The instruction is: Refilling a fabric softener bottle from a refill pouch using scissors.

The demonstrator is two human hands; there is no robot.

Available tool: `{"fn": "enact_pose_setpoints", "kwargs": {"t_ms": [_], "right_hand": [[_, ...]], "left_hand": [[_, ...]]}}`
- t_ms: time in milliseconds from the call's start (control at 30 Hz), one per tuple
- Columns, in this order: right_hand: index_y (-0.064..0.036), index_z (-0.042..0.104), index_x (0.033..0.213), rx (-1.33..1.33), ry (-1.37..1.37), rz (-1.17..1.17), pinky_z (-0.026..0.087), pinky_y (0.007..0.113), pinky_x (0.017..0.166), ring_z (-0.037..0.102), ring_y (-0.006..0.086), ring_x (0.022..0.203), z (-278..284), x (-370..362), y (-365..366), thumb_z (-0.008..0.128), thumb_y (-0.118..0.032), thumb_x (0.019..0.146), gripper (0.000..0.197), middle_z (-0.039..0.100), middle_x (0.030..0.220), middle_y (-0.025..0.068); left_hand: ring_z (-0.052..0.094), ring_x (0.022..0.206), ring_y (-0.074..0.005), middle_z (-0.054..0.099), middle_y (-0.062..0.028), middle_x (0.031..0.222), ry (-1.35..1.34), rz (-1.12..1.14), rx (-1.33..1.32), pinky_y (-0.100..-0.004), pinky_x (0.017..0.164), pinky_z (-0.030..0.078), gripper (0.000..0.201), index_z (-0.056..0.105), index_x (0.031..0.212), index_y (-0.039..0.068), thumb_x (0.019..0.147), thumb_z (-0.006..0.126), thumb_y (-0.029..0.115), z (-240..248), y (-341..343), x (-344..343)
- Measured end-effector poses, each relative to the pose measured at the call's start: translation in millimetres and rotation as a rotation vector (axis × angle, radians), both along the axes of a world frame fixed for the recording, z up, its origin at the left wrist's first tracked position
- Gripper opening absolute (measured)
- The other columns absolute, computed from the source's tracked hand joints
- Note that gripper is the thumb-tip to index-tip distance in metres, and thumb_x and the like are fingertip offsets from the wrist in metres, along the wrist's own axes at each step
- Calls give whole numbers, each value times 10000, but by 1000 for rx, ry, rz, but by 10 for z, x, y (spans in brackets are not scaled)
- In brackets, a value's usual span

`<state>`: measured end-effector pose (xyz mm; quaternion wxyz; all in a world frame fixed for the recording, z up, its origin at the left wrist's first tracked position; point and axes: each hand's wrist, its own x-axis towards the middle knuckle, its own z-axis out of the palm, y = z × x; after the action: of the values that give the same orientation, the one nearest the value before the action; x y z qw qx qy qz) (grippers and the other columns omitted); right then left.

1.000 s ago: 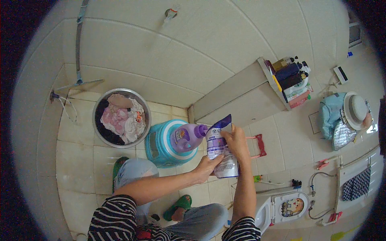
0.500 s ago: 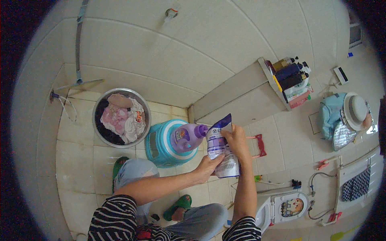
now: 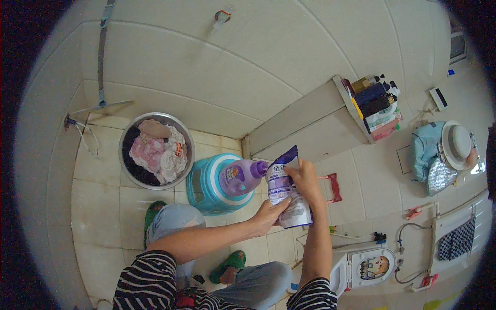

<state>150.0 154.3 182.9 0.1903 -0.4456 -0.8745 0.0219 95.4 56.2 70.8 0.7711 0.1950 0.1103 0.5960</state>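
A white and purple refill pouch (image 3: 281, 187) is held between both hands, tilted, its dark blue corner pointing up. My left hand (image 3: 269, 215) grips the lower left side with the thumb across the front. My right hand (image 3: 305, 181) closes on the upper right edge. Just left of the pouch stands a purple detergent bottle (image 3: 242, 177) on a turquoise plastic stool (image 3: 202, 192). The bottle's neck meets the pouch's left edge; whether they touch I cannot tell.
A metal basin (image 3: 191, 155) of clothes stands left of the stool. A squeegee (image 3: 102, 103) leans on the wall. Bottles (image 3: 373, 95) crowd a ledge at right, above a toilet (image 3: 356, 268). A red handle (image 3: 335, 188) shows beyond my right hand. My green slippers (image 3: 227, 266) are on the tiles.
The lower end of the pouch has swung slightly to the right, and my left hand has shifted a little with it. The bottle, stool and basin stay put.
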Motion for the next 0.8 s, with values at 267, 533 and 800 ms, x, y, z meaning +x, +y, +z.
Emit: {"fn": "enact_pose_setpoints", "kwargs": {"t_ms": [267,533,800], "right_hand": [[66,525,733,107,-27,-4,381,412,552,501,343,593,5,-26,-56,640,-136,700,234,522,651,235],[53,526,739,24,0,-11,380,378,538,480,243,572,-6,7,20,642,-121,710,211,514,628,193],[41,569,765,-122,9,-47,407,308,526,498,120,559,-17,58,114,641,-100,711,167,574,616,82]], "left_hand": [[596,780,-92,582,5,921,9,0,5,-311,611,551,253,501,1080,108,902,497,288,23,-2,-32],[577,889,-132,568,8,997,21,-64,30,-356,670,519,286,457,1143,135,903,500,285,-12,16,-55],[555,965,-151,560,8,1064,32,-131,39,-402,750,487,316,448,1173,147,896,513,282,-8,4,-90]]}}
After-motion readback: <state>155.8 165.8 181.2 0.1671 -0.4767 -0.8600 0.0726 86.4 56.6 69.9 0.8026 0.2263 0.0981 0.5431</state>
